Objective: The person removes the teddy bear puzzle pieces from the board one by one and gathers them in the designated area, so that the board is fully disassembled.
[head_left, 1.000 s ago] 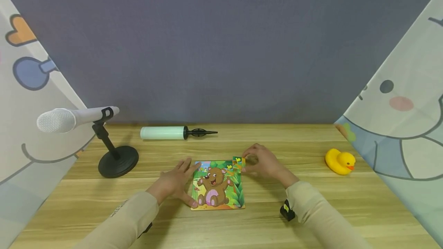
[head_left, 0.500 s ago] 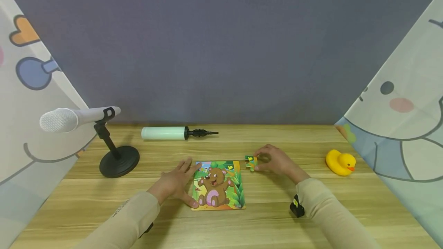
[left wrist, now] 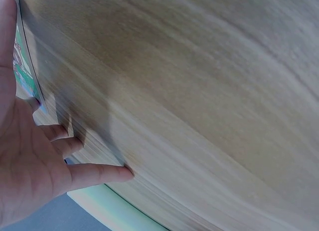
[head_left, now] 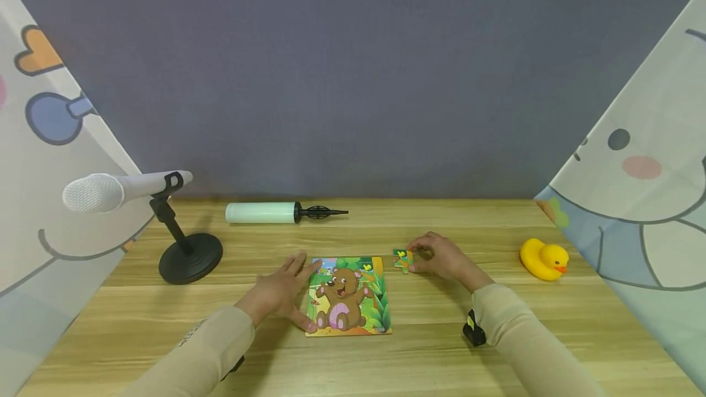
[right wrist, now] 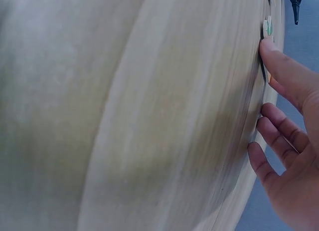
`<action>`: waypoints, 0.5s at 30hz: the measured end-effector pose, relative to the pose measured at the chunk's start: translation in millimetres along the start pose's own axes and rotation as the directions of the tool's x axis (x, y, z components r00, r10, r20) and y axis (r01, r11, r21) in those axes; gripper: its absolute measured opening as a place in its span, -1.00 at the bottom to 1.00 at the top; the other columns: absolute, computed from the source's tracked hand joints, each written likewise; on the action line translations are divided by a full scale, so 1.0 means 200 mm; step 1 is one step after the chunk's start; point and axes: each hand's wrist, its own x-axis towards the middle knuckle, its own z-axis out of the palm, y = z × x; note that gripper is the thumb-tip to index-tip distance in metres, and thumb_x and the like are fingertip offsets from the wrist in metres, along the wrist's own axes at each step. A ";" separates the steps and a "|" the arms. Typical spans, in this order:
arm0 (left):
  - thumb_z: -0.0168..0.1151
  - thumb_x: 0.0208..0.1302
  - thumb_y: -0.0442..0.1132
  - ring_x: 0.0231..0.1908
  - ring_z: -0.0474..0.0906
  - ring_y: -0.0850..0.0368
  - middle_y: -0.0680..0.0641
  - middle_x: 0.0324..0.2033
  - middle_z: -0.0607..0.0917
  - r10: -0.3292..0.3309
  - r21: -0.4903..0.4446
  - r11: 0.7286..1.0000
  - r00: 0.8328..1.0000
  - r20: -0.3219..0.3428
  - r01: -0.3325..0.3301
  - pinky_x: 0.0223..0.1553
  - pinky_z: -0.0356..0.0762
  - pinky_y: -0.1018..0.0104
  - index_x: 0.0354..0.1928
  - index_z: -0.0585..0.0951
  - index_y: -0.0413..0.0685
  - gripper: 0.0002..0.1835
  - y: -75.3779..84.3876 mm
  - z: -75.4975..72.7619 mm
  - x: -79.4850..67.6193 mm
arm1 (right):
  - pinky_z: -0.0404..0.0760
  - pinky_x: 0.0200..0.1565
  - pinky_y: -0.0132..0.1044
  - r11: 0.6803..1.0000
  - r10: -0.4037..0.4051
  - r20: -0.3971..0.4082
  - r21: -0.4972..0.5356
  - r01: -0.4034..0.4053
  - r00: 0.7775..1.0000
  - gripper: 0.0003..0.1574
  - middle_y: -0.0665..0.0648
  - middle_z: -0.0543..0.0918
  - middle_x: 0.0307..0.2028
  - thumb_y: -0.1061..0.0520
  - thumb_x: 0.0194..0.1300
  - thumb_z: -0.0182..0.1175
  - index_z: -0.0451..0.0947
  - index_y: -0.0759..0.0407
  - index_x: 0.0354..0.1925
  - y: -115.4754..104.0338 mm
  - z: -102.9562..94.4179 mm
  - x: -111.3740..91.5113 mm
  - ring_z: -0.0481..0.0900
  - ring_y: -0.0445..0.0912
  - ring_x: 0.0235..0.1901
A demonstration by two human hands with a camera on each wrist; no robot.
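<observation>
A square puzzle [head_left: 347, 314] with a cartoon bear lies flat on the wooden table in the head view. My left hand [head_left: 280, 291] rests at its left edge with fingers spread, thumb and a fingertip on the puzzle's border. The left wrist view shows the same hand [left wrist: 35, 161] with straight fingers over the wood. My right hand [head_left: 444, 261] pinches a small puzzle piece [head_left: 402, 258], green with a yellow bird, just right of the puzzle's upper right corner. In the right wrist view the piece [right wrist: 268, 27] is mostly hidden behind the thumb; the other fingers touch the table.
A white microphone [head_left: 95, 193] on a black stand [head_left: 190, 258] stands at the left. Behind the puzzle lies a pale hand pump [head_left: 261, 212] with a black nozzle. A yellow rubber duck [head_left: 543, 260] sits at the right, and a grey panel [head_left: 353, 78] rises behind the table.
My right hand has moved right with the puzzle piece, from over the puzzle's upper right corner to beside it, slowing lately. The left hand has stayed in place.
</observation>
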 end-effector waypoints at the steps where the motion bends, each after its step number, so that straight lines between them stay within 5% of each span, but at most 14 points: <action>1: 0.65 -0.23 0.23 0.53 -0.11 -0.37 -0.36 0.57 -0.05 0.000 -0.002 1.000 1.000 0.000 0.000 0.10 0.05 -0.75 0.61 0.06 -0.02 0.39 0.00 0.00 0.00 | 0.47 0.20 0.24 1.000 0.001 0.003 -0.002 -0.001 1.000 -0.47 0.20 0.57 0.08 0.01 0.22 0.49 0.65 0.13 0.12 0.00 0.00 0.00 0.52 0.23 0.14; 15: 0.66 -0.23 0.21 0.54 -0.12 -0.37 -0.36 0.57 -0.05 -0.007 -0.010 1.000 1.000 0.005 0.007 0.11 0.05 -0.75 0.61 0.06 -0.03 0.39 0.01 0.00 0.00 | 0.47 0.21 0.25 1.000 0.002 0.038 0.007 -0.002 0.999 -0.49 0.25 0.53 0.13 0.04 0.29 0.44 0.61 0.18 0.15 -0.01 -0.01 0.00 0.50 0.27 0.17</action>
